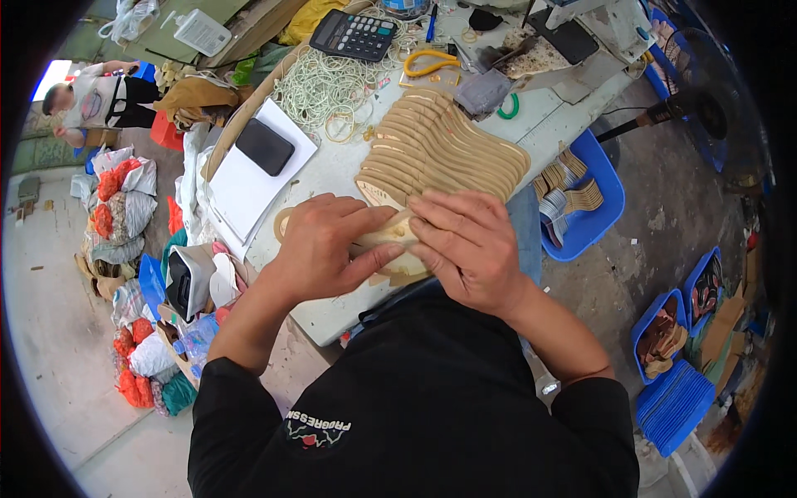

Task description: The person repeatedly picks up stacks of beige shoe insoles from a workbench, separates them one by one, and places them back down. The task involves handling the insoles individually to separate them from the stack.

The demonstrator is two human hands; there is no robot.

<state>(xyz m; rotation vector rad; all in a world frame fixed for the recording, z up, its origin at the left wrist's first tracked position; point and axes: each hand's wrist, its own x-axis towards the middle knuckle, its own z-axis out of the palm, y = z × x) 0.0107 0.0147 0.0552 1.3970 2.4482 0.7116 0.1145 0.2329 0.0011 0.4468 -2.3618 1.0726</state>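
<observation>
A pale tan insole-shaped piece (400, 230) is held between my two hands at the table's near edge. My left hand (325, 245) pinches one side of it, the thumb lying along the near side. From the other side, the bent fingers and thumb of my right hand (466, 247) grip it. More tan material shows just beneath, partly covered by my hands. Right behind them, a fanned row of several tan insole-shaped pieces (440, 145) lies overlapping on the white table (320, 319).
A black phone (265, 147) rests on white paper at left. Behind are heaped pale rubber bands (324, 91), a calculator (353, 36) and yellow-handled scissors (430, 62). Right of the table stand a blue bin (610, 187) with more pieces and a fan (706, 112). Another person (104, 100) is far left.
</observation>
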